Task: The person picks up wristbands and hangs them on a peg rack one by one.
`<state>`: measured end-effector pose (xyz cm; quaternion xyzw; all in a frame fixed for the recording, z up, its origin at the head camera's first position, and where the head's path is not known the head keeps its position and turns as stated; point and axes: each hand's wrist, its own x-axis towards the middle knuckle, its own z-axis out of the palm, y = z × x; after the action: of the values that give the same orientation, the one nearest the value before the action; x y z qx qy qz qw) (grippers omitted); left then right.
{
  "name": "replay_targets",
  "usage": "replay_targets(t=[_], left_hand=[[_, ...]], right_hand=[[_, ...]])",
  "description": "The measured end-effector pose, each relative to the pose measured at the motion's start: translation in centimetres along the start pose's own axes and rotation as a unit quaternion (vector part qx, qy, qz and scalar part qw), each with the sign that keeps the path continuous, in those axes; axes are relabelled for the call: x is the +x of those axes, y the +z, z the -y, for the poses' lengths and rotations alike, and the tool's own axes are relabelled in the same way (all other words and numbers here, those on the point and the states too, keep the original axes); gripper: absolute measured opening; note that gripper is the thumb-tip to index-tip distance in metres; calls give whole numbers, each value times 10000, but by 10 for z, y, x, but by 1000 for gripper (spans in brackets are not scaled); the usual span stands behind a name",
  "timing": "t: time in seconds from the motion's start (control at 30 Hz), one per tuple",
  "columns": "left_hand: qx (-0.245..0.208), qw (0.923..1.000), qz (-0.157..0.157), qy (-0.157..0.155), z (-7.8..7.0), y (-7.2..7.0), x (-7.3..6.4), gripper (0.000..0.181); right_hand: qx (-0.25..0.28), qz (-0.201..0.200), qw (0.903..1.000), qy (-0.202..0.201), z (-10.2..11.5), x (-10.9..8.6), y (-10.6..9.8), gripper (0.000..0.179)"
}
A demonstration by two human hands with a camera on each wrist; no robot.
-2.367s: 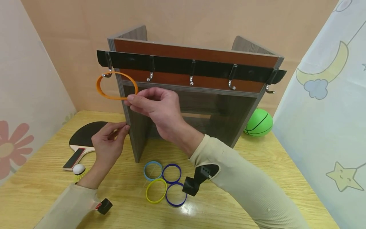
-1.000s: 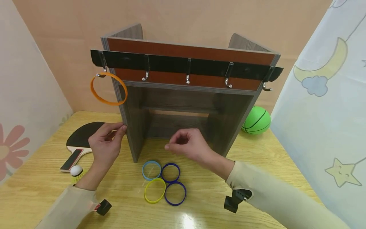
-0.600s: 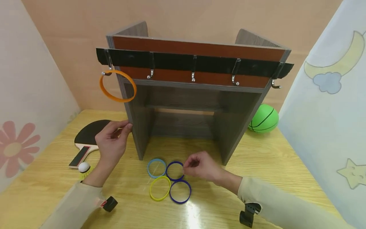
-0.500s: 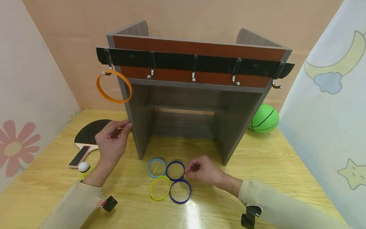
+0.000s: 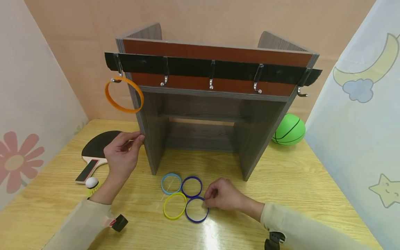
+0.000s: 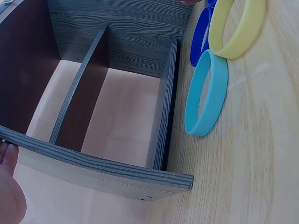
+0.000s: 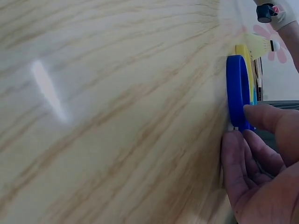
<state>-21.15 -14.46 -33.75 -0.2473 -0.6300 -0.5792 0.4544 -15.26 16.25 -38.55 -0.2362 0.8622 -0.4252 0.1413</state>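
My left hand [image 5: 122,152] grips the front edge of the left side panel [image 5: 144,139] of a grey wooden shelf unit, thumb in front. At the near dark blue wristband [image 5: 197,221], my right hand [image 5: 225,195] has thumb and fingertips on the right side of its rim; the right wrist view shows the blue band [image 7: 237,88] between them. Beside it on the table lie another dark blue wristband [image 5: 192,177], a light blue wristband [image 6: 205,93] and a yellow wristband [image 5: 168,216]. An orange wristband [image 5: 141,100] hangs from the leftmost hook [image 5: 116,80].
A black strip [image 5: 187,66] with several metal hooks runs across the top of the shelf unit; the hooks right of the orange band are bare. A table tennis bat [image 5: 97,146] and a shuttlecock [image 5: 92,184] lie at left. Behind the right panel sits a green ball [image 5: 289,130].
My right hand let go of the orange wristband, leaving it on the leftmost hook, and came down to the wristbands, sliding from the far dark blue one to the near one. The left hand stayed put.
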Motion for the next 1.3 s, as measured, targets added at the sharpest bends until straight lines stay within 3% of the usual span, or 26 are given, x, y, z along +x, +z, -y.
replay_targets(t=[0.43, 0.9, 1.03, 1.3], left_hand=[[64, 10000, 0, -57, 1, 1, 0, 10], [71, 10000, 5, -27, 0, 0, 0, 10], [82, 10000, 7, -13, 2, -1, 0, 9], [67, 9999, -16, -106, 2, -1, -1, 11]], right_hand=[[-409, -76, 9990, -143, 1, -2, 2, 11], [-220, -173, 9988, -413, -4, -6, 3, 9], [110, -214, 9991, -347, -4, -10, 0, 6], [1175, 21, 9925, 341, -5, -19, -10, 8]])
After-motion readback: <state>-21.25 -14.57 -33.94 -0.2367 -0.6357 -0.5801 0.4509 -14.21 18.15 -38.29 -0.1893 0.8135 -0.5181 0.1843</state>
